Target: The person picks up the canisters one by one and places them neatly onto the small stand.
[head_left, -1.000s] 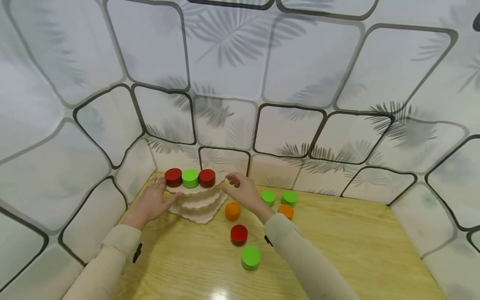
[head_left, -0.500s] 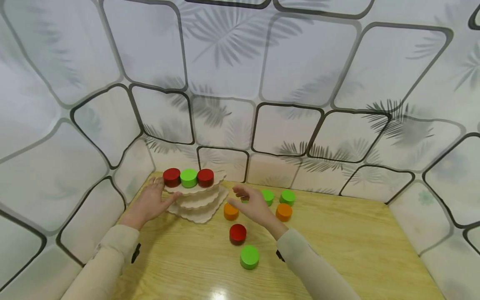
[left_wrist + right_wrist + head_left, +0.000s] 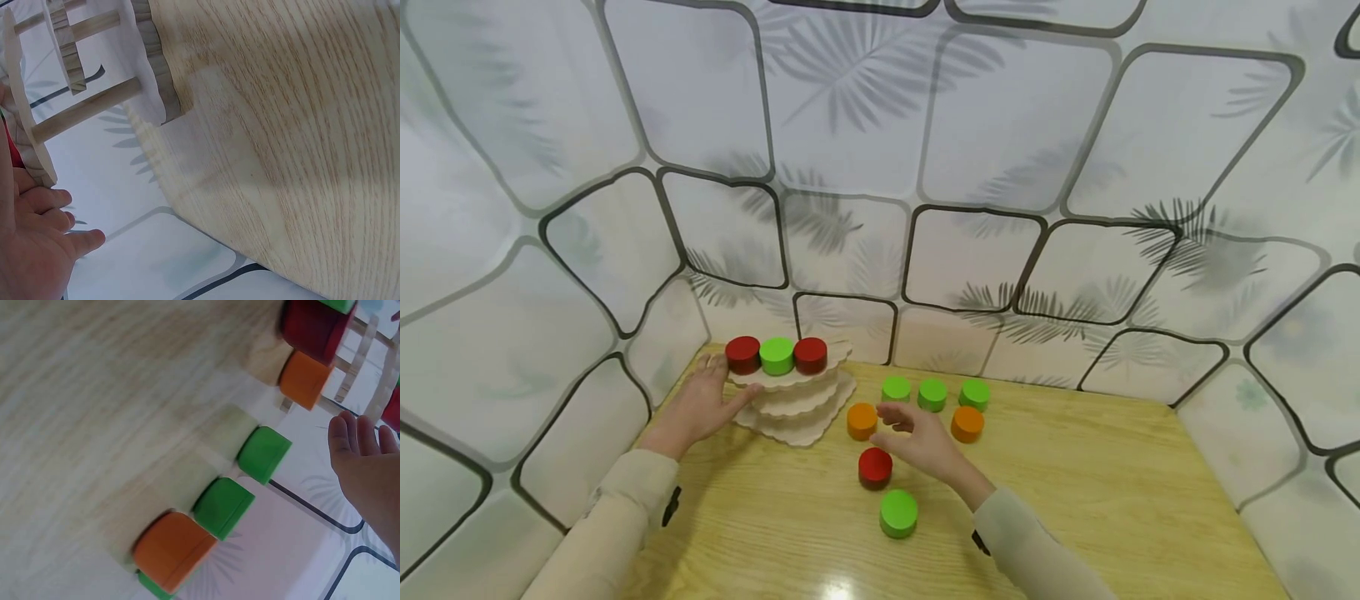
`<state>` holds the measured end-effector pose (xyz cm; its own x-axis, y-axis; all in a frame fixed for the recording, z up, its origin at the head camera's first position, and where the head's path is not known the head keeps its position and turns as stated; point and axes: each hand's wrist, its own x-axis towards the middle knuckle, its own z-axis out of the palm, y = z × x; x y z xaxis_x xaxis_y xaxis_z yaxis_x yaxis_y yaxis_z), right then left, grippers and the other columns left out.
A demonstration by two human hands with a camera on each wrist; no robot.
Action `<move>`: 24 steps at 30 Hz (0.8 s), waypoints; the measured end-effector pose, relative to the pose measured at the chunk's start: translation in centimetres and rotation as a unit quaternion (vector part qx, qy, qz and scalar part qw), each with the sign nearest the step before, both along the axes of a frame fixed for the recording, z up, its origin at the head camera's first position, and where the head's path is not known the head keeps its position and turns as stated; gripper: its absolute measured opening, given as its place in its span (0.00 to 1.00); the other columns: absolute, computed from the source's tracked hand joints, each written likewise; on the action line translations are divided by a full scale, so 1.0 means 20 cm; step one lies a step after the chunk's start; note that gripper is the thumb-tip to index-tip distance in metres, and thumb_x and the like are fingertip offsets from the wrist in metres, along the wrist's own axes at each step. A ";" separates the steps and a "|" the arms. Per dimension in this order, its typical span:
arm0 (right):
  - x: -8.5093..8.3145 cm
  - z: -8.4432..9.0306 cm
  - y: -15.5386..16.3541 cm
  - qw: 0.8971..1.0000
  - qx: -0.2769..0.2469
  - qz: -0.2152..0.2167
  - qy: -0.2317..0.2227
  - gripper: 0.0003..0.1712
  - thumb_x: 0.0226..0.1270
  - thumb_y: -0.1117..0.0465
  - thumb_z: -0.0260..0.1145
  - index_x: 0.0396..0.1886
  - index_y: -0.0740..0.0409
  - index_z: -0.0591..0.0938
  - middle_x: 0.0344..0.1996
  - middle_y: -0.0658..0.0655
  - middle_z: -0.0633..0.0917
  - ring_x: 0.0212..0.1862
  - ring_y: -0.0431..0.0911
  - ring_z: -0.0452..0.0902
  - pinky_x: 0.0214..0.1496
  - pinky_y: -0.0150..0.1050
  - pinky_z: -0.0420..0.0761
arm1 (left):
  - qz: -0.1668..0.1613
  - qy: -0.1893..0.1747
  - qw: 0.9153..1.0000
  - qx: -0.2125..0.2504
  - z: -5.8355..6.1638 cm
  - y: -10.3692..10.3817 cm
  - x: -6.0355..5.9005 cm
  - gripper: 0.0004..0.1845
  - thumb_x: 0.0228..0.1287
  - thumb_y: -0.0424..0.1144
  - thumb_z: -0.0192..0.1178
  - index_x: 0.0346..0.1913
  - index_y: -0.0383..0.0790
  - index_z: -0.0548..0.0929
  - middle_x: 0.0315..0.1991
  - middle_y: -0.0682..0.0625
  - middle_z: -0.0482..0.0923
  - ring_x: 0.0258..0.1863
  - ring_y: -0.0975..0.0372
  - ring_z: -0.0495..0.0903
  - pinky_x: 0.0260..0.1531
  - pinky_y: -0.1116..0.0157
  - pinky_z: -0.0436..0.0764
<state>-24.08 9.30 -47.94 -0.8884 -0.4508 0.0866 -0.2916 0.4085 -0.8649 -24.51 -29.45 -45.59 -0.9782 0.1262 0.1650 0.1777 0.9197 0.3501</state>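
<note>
Pale wooden three-tiered stand with scalloped shelves (image 3: 793, 400): at ten o'clock on the light wood-grain table (image 3: 1075, 500). Top shelf carries, left to right, a red wooden disc (image 3: 742, 354), a green wooden disc (image 3: 777, 356) and a second red disc (image 3: 810, 355), touching in a row.

Left hand (image 3: 700, 408): fingers relaxed and spread, resting against the stand's nine o'clock side, gripping nothing.

Right hand (image 3: 921, 442): fingers loosely extended, empty, hovering at table centre above the loose discs.

Loose discs: orange disc (image 3: 862, 421) at its ten o'clock; red disc (image 3: 876, 467) at eight o'clock; green disc (image 3: 898, 513) at seven o'clock; three green discs (image 3: 932, 394) in a row at twelve; another orange disc (image 3: 967, 423) at two o'clock.
</note>
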 end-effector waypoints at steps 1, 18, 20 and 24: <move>0.00 -0.01 0.01 1.000 0.002 0.004 -0.004 0.34 0.69 0.51 0.75 0.70 0.61 0.79 0.64 0.62 0.85 0.63 0.60 0.82 0.68 0.55 0.80 | 0.000 0.001 1.000 0.000 0.00 0.00 0.00 0.54 0.77 0.67 0.52 0.75 0.13 0.59 0.76 0.20 0.61 0.79 0.28 0.53 0.76 0.35 0.61; 0.05 -0.13 0.04 0.999 0.023 0.026 -0.042 0.34 0.69 0.53 0.76 0.70 0.62 0.79 0.64 0.63 0.85 0.63 0.55 0.82 0.70 0.54 0.79 | 0.000 0.002 1.000 -0.003 0.00 0.00 -0.01 0.54 0.77 0.67 0.52 0.74 0.13 0.60 0.75 0.21 0.63 0.78 0.29 0.55 0.75 0.35 0.63; 0.06 -0.13 0.04 0.998 0.025 0.028 -0.047 0.35 0.69 0.53 0.76 0.70 0.63 0.79 0.64 0.63 0.84 0.63 0.55 0.82 0.70 0.55 0.79 | 0.000 0.003 1.000 -0.005 0.00 0.00 -0.01 0.54 0.77 0.67 0.52 0.74 0.13 0.61 0.75 0.21 0.63 0.78 0.29 0.56 0.75 0.35 0.63; 0.07 -0.14 0.04 0.998 0.027 0.035 -0.055 0.36 0.68 0.53 0.77 0.71 0.63 0.78 0.65 0.61 0.84 0.63 0.54 0.81 0.70 0.55 0.79 | 0.000 0.003 1.000 -0.006 0.00 0.00 0.00 0.54 0.77 0.67 0.52 0.74 0.12 0.61 0.75 0.21 0.63 0.78 0.29 0.56 0.75 0.35 0.63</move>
